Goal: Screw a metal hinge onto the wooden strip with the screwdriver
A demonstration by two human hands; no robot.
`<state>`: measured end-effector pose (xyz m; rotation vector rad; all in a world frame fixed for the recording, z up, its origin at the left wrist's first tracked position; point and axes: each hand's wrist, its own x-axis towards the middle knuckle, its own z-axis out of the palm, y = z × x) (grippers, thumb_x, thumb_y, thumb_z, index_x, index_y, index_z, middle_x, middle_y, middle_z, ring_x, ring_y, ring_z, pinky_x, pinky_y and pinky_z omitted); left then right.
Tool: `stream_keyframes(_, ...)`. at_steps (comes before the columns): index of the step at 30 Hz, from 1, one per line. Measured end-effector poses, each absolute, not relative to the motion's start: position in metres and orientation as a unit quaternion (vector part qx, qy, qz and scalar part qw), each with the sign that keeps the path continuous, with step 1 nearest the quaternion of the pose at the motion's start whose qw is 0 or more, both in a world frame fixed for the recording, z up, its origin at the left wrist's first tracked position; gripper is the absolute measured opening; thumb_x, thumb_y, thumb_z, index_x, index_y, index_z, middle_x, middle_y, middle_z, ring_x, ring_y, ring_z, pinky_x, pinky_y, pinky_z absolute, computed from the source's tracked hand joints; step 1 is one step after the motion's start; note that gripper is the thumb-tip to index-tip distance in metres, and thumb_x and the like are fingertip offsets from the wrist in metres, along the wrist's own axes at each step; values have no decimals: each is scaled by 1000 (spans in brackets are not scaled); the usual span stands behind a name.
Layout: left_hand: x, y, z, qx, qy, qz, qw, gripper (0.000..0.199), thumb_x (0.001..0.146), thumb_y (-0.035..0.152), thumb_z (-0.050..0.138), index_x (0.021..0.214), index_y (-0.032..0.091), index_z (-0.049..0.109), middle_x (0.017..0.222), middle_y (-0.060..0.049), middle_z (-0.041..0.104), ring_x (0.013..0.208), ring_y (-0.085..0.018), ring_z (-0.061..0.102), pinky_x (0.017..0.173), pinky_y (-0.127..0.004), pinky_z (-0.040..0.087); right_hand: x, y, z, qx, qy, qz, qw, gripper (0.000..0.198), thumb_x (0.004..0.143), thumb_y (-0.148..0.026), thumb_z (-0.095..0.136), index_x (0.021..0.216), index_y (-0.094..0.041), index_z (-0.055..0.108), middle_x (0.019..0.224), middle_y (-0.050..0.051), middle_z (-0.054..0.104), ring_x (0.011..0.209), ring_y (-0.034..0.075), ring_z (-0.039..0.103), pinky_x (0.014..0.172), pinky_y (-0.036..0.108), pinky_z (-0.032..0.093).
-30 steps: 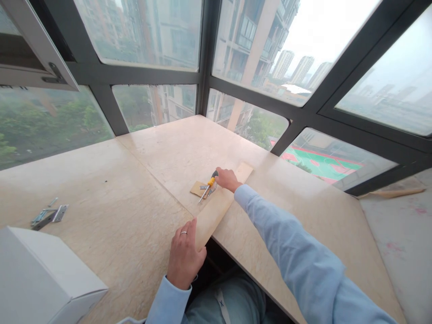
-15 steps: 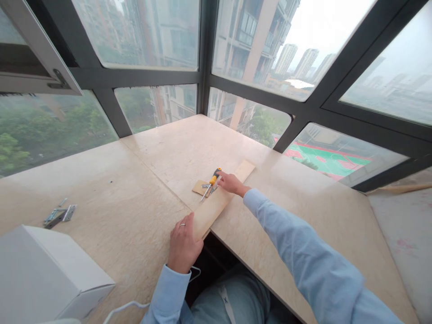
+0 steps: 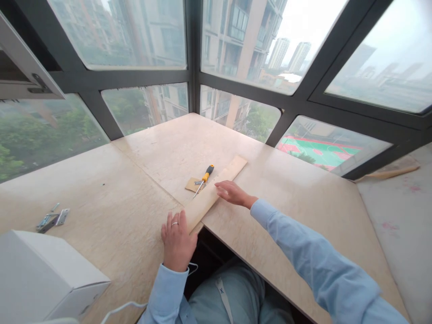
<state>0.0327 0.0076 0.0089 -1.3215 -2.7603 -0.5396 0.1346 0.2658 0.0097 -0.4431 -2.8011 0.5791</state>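
Note:
A long, flat wooden board lies slantwise on the tabletop. My left hand, with a ring on one finger, holds its near end, fingers over the top and thumb by the near edge. Over the board's right edge is my right hand, fingers loosely stretched out, nothing visible in them. Beyond the board, a screwdriver with a yellow and black handle rests across a small brown piece. A small metal hinge and other hardware lie there, partly covered by the screwdriver.
Metal hinges and screws lie at the left of the stone-like tabletop. A white box stands at the near left, with a white cable beside it. The table has a cut-out in front of my lap. Windows border the far sides.
My right hand has come away from the screwdriver handle, back toward the board's right edge, and the screwdriver stays lying. My left hand remains at the near end, fingers slightly more spread.

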Motion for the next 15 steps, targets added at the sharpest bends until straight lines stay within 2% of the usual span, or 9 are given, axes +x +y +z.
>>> stream_keyframes(3, 67, 11, 14, -468, -852, -231, 40, 56, 84, 27, 58, 135, 7, 48, 135, -21, 55, 140, -39, 34, 110, -57, 32, 161, 257, 1, -156, -952, 211, 157, 34, 89, -21, 60, 123, -19, 63, 122, 12, 69, 116, 24, 62, 102, 43, 46)
stream_keyframes(6, 108, 16, 16, -581, -768, -271, 13, 59, 84, 28, 58, 139, 11, 46, 140, -17, 53, 142, -36, 33, 114, -54, 30, 195, 246, -4, -169, -941, 221, 192, 33, 90, -20, 57, 123, -20, 63, 120, 11, 69, 115, 23, 63, 102, 44, 47)
stream_keyframes(11, 153, 24, 7, -684, -686, -234, -86, 60, 80, 25, 61, 138, 13, 50, 141, -17, 53, 141, -37, 35, 112, -57, 33, 274, 229, -1, -231, -895, 261, 278, 28, 93, -26, 55, 118, -22, 65, 117, 10, 70, 113, 23, 64, 100, 45, 49)
stream_keyframes(15, 163, 34, -7, -709, -661, -219, -109, 57, 81, 24, 60, 135, 12, 53, 137, -17, 57, 138, -37, 40, 110, -56, 37, 347, 213, 0, -351, -825, 289, 336, 24, 92, -31, 55, 111, -24, 68, 112, 8, 72, 108, 22, 66, 97, 43, 51)
